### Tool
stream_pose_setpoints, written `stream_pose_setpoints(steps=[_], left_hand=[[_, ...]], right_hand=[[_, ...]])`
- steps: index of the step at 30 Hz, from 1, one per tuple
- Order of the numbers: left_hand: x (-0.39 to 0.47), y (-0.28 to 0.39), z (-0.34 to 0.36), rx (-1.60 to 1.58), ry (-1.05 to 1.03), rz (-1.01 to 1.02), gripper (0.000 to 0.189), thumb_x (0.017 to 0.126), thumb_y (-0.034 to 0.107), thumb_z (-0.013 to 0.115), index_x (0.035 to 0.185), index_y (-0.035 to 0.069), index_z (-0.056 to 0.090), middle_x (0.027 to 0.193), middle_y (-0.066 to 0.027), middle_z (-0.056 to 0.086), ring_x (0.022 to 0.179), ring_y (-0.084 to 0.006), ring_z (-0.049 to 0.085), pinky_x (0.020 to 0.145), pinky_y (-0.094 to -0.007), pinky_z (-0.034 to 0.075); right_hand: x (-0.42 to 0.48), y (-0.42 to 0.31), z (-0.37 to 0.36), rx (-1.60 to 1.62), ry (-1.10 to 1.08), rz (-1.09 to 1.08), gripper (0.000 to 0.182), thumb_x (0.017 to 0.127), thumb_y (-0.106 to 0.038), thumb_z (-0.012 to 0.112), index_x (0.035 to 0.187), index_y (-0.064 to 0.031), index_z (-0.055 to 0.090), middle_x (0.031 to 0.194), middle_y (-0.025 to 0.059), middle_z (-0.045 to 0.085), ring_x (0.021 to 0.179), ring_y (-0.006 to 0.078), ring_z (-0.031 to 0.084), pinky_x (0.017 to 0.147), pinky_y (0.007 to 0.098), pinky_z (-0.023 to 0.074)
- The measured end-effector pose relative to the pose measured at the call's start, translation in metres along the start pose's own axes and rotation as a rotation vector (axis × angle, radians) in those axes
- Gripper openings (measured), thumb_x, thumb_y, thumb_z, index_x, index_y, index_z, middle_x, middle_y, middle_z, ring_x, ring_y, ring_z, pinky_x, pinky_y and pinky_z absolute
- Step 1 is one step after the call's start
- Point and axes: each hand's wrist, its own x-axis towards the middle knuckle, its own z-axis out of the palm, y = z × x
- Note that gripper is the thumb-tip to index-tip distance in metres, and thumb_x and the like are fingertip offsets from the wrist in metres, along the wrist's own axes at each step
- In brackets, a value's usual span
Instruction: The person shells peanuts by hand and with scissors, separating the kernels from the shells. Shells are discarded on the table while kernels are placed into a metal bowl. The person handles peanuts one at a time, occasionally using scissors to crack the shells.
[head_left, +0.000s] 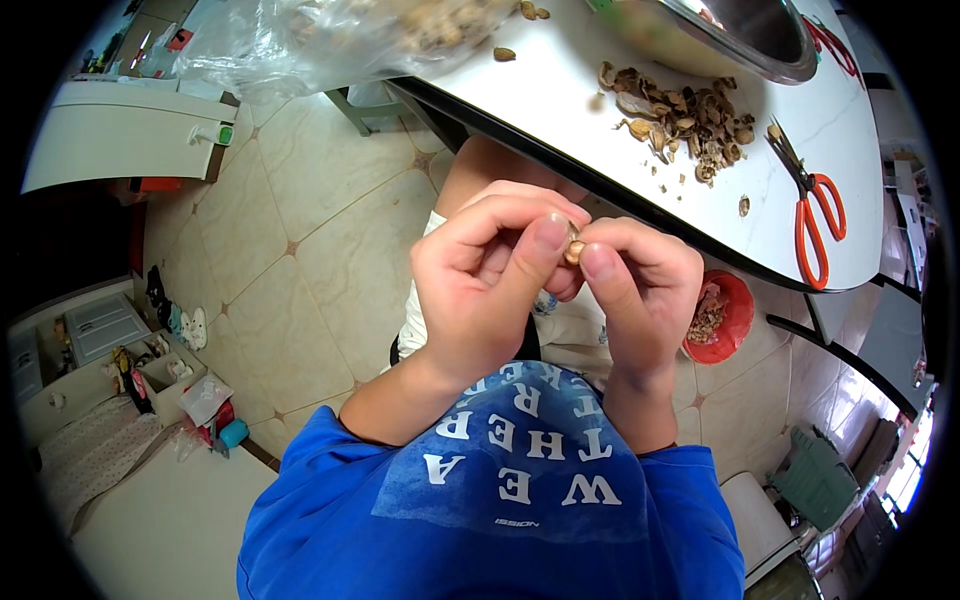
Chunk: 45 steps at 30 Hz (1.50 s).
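Observation:
Between my left hand (487, 277) and my right hand (637, 289) is a small peanut (574, 251), pinched by the thumbs and fingertips of both hands above my lap. Its far side is hidden by the fingers. On the white table beyond lies a heap of broken brown peanut shells (686, 120). Scissors with red handles (808, 202) rest to the right of the heap, blades parted a little. A steel bowl (795, 60) stands behind the shells. At the upper left, a clear plastic bag (300, 52) holds more unshelled nuts.
The dark table edge (637, 210) runs just beyond my hands. Below it, a red bin (731, 322) with scraps stands on the tiled floor at the right. A single unshelled nut (504, 54) lies near the bag. Another red-handled tool (832, 45) is beside the bowl.

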Motion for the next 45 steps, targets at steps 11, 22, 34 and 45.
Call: stream_pose_setpoints(steps=[11,22,34,45], left_hand=[[0.036,-0.015,0.011,0.225,-0.009,0.101,0.008,0.094,0.002,0.062,0.092,-0.004,0.066,0.094,-0.0093,0.067,0.081,-0.0118,0.061,0.072,-0.0239,0.05],[0.095,-0.029,0.076,0.97,-0.146,0.666,0.037,0.07,-0.001,0.076,0.106,0.002,0.067,0.088,-0.0088,0.069,0.078,-0.0206,0.064,0.063,-0.0319,0.054],[0.042,-0.001,0.054,-0.018,-0.276,-0.04,0.075,0.102,0.055,0.033,0.132,-0.013,0.045,0.118,-0.025,0.062,0.11,-0.0286,0.061,0.1,-0.0386,0.045],[0.029,-0.005,0.029,-1.236,-0.102,-0.451,0.094,0.094,0.073,0.016,0.137,-0.007,0.04,0.139,-0.027,0.046,0.132,-0.0372,0.043,0.115,-0.0459,0.031]], right_hand=[[-0.004,-0.002,-0.019,0.26,-0.008,0.027,0.018,0.093,-0.008,0.058,0.091,0.0076,0.067,0.081,0.0128,0.069,0.069,0.0136,0.065,0.063,0.0238,0.0527],[-0.021,-0.03,-0.068,0.18,0.19,-0.135,0.033,0.092,-0.023,0.06,0.091,0.0093,0.065,0.079,0.0161,0.066,0.066,0.0175,0.062,0.061,0.0268,0.0505],[-0.015,-0.032,-0.055,-0.011,0.303,-0.201,0.021,0.092,-0.012,0.063,0.098,0.0084,0.065,0.083,0.0127,0.066,0.071,0.0144,0.063,0.064,0.0234,0.0499],[0.01,-0.037,-0.003,-0.678,0.078,-0.289,0.021,0.07,0.001,0.073,0.09,-0.0009,0.071,0.069,0.0057,0.063,0.057,0.0112,0.053,0.05,0.0219,0.037]])
